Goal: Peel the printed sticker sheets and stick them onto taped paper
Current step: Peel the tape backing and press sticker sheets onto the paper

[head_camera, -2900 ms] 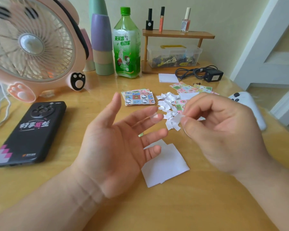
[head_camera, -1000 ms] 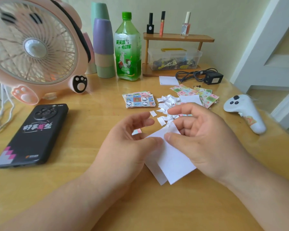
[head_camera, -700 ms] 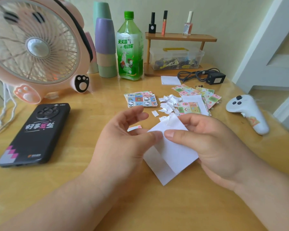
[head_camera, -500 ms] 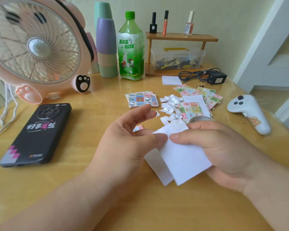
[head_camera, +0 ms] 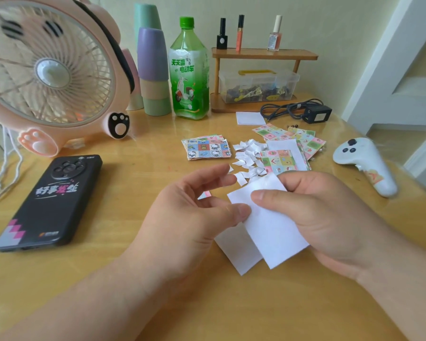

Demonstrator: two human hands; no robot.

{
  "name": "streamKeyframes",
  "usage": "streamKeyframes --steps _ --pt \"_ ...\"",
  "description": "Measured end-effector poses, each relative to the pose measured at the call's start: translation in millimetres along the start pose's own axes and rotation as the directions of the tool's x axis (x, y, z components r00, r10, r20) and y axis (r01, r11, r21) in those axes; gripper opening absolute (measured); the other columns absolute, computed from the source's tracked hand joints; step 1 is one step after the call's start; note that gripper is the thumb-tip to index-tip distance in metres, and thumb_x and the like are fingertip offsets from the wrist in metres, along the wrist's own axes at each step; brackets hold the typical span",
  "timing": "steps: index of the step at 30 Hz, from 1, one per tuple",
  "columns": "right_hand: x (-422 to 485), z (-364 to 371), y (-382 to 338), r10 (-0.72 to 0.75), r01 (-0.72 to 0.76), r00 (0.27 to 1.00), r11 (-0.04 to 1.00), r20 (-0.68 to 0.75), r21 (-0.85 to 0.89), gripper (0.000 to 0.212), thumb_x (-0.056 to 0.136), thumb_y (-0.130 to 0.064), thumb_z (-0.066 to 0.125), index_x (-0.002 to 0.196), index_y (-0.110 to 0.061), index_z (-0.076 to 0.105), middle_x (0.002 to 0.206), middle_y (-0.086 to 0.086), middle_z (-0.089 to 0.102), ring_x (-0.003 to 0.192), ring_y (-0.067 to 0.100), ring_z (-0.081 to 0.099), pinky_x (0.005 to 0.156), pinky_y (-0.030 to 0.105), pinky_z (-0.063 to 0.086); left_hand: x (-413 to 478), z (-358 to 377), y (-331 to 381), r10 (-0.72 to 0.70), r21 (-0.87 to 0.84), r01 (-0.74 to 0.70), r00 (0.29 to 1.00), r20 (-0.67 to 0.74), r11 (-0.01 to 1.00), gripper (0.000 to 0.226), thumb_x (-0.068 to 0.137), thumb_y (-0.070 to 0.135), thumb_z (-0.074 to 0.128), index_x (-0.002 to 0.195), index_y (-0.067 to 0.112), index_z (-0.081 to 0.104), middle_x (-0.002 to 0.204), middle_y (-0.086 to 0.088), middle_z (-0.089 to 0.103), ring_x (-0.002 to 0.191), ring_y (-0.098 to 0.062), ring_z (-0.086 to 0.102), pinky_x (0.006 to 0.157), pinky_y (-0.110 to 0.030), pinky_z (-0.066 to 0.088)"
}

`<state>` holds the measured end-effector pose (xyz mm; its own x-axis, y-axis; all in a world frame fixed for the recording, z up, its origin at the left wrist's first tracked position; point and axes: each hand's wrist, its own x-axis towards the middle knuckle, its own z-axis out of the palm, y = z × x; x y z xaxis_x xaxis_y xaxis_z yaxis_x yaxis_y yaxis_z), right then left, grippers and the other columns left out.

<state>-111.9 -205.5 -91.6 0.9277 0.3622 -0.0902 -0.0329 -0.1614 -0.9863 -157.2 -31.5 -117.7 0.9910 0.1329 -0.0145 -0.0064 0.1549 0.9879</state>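
A white paper square (head_camera: 273, 232) is held just above the table, tilted. My right hand (head_camera: 322, 215) grips it with the thumb on top and fingers beneath. My left hand (head_camera: 190, 217) pinches its left edge with the thumb tip, the other fingers loosely spread. A second white paper (head_camera: 236, 252) lies on the table underneath. A small pink sticker piece (head_camera: 205, 194) shows behind my left fingers. Printed sticker sheets lie beyond: a cartoon-cat stack (head_camera: 208, 148) and green-pink sheets (head_camera: 293, 143). White backing scraps (head_camera: 249, 158) are piled between them.
A black phone (head_camera: 52, 200) lies at the left, a pink fan (head_camera: 47, 72) behind it. Stacked cups (head_camera: 153, 67), a green bottle (head_camera: 188, 72), a wooden shelf (head_camera: 263, 55) with a plastic box, a charger cable (head_camera: 303, 110) and a white controller (head_camera: 364, 163) ring the table.
My right hand dropped a scrap, came down and picked up the top white paper, lifting and tilting it. My left hand turned over and took its left edge.
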Motion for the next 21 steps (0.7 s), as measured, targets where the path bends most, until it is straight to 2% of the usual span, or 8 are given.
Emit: streamKeyframes --steps 3,7,10,11,13,15,17,21 --pt "0 -2 0 0.028 -0.030 0.998 0.999 0.047 0.025 0.009 0.081 -0.014 0.078 0.084 -0.006 0.078 0.090 0.022 0.075 0.078 0.030 0.070 0.070 0.037 0.047 0 0 -1 0.016 -0.005 -0.016 1.000 -0.001 1.000 0.069 0.059 0.008 0.083 0.123 0.024 0.067 0.101 0.004 0.078 0.064 -0.010 0.064 0.076 -0.033 0.042" --pt "-1 -4 -2 0.132 -0.154 0.982 0.974 0.136 0.169 0.024 0.074 -0.007 0.076 0.095 0.005 0.075 0.101 0.028 0.073 0.083 0.033 0.070 0.072 0.037 0.047 1 -3 -2 0.075 -0.051 -0.072 0.996 0.049 0.996 0.062 0.065 0.002 0.075 0.123 0.023 0.069 0.112 0.004 0.076 0.076 -0.009 0.065 0.079 -0.031 0.048" --pt "0 -6 -4 0.195 -0.245 0.959 0.936 0.206 0.253 0.010 0.076 -0.008 0.070 0.075 -0.005 0.079 0.089 0.023 0.074 0.079 0.030 0.069 0.069 0.035 0.047 2 -6 -4 0.118 -0.131 -0.103 0.987 0.113 0.986 0.062 0.065 -0.008 0.057 0.118 0.018 0.074 0.117 -0.002 0.074 0.095 -0.015 0.068 0.077 -0.027 0.054" --pt "0 -7 -4 0.225 -0.289 0.944 0.917 0.242 0.274 0.012 0.079 -0.007 0.068 0.078 -0.008 0.080 0.093 0.019 0.075 0.084 0.031 0.070 0.074 0.037 0.049 2 -7 -4 0.127 -0.153 -0.106 0.983 0.135 0.983 0.066 0.063 -0.012 0.051 0.116 0.017 0.076 0.117 -0.004 0.074 0.096 -0.017 0.068 0.078 -0.027 0.055" --pt "2 -8 -2 0.268 -0.367 0.905 0.884 0.330 0.289 0.030 0.080 -0.010 0.067 0.107 -0.004 0.077 0.116 0.020 0.073 0.108 0.035 0.069 0.093 0.042 0.046 2 -7 -6 0.143 -0.176 -0.113 0.975 0.170 0.978 0.068 0.061 -0.016 0.047 0.115 0.015 0.076 0.116 -0.007 0.074 0.097 -0.018 0.068 0.083 -0.027 0.056" --pt "4 -9 1 0.282 -0.406 0.881 0.864 0.381 0.299 0.047 0.078 -0.017 0.065 0.121 0.002 0.069 0.128 0.022 0.067 0.117 0.038 0.064 0.099 0.045 0.040 1 -4 -8 0.162 -0.190 -0.125 0.967 0.196 0.974 0.059 0.068 -0.017 0.053 0.115 0.011 0.075 0.115 -0.008 0.074 0.099 -0.021 0.068 0.090 -0.032 0.055" --pt "6 -11 3 0.274 -0.393 0.891 0.864 0.361 0.315 0.044 0.074 -0.017 0.067 0.115 -0.001 0.067 0.120 0.022 0.068 0.107 0.036 0.062 0.093 0.045 0.038 1 -2 -10 0.176 -0.195 -0.137 0.964 0.202 0.971 0.050 0.074 -0.015 0.060 0.115 0.009 0.075 0.113 -0.010 0.074 0.100 -0.023 0.068 0.094 -0.037 0.055" --pt "4 -11 2 0.258 -0.365 0.912 0.864 0.317 0.347 0.022 0.070 -0.014 0.068 0.092 -0.011 0.071 0.099 0.014 0.069 0.090 0.031 0.063 0.082 0.042 0.041 -1 1 -9 0.187 -0.184 -0.155 0.967 0.171 0.971 0.040 0.075 -0.008 0.068 0.111 0.009 0.075 0.110 -0.012 0.076 0.103 -0.024 0.072 0.090 -0.033 0.056"
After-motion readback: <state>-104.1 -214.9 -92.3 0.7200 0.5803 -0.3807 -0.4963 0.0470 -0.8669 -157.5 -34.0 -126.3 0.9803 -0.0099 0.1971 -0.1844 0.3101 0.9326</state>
